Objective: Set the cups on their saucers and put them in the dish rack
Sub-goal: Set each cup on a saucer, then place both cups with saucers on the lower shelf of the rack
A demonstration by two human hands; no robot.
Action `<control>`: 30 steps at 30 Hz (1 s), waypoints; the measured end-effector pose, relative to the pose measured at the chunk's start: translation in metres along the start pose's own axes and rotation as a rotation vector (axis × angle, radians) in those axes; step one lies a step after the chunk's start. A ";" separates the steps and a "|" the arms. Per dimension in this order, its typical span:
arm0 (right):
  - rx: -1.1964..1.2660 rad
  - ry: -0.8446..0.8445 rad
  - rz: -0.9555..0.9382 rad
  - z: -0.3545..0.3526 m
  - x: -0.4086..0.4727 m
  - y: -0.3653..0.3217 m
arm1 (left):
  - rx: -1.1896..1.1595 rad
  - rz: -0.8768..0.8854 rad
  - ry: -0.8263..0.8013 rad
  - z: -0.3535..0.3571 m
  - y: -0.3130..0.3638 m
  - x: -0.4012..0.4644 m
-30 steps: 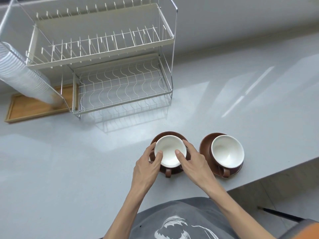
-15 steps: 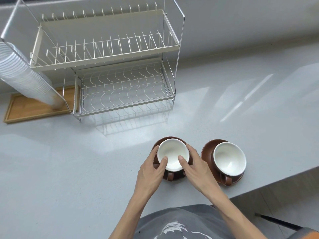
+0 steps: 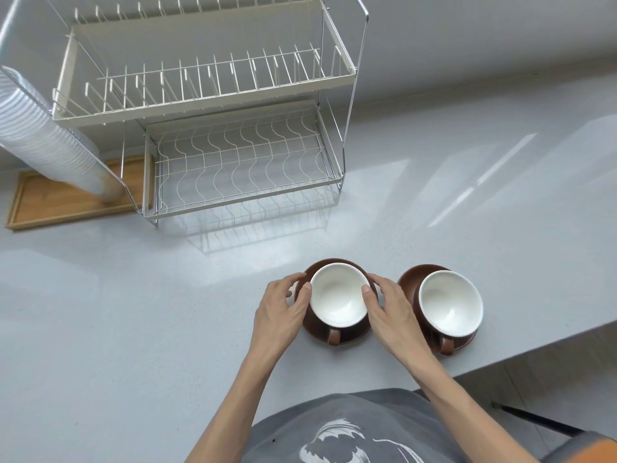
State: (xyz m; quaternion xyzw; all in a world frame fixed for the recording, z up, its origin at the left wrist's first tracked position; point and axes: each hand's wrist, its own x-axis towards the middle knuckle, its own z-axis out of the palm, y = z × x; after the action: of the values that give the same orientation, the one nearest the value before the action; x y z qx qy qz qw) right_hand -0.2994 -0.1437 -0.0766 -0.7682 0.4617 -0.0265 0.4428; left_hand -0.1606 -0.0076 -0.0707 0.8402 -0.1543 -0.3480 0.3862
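Two brown cups with white insides stand on brown saucers near the counter's front edge, handles toward me. The left cup [image 3: 337,297] sits on its saucer [image 3: 350,336]. My left hand [image 3: 280,309] and my right hand [image 3: 390,310] clasp this set from either side, thumbs against the cup's rim and fingers curled around the saucer's edge. The right cup [image 3: 450,304] rests untouched on its saucer [image 3: 408,283], just right of my right hand. The two-tier wire dish rack [image 3: 240,206] stands behind them, both tiers bare.
A tall stack of clear plastic cups [image 3: 43,138] leans on a wooden tray [image 3: 50,208] left of the rack. The grey counter [image 3: 133,312] ends in an edge [image 3: 534,350] just right of the right saucer. A wall runs behind the rack.
Both hands have slid from the near side of the left cup out to its flanks, fingers now reaching around the saucer. The cups have stayed in place; the view has shifted slightly.
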 end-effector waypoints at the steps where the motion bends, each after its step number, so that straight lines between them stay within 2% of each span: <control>1: 0.032 -0.012 0.021 0.000 0.001 -0.002 | -0.006 -0.011 -0.023 0.000 0.000 0.002; 7: 0.103 -0.062 0.107 -0.001 0.007 -0.007 | -0.066 -0.080 -0.087 0.001 0.000 0.010; 16: 0.140 -0.083 0.084 -0.005 0.013 -0.019 | -0.164 -0.065 -0.081 -0.001 -0.006 0.011; 30: 0.032 -0.157 -0.074 -0.021 0.066 -0.082 | -0.332 -0.036 0.044 -0.034 0.020 0.030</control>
State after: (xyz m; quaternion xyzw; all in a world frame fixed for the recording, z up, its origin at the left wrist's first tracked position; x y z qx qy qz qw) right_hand -0.2148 -0.1913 -0.0302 -0.7774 0.3961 0.0101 0.4885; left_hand -0.1146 -0.0184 -0.0537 0.7747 -0.0712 -0.3571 0.5169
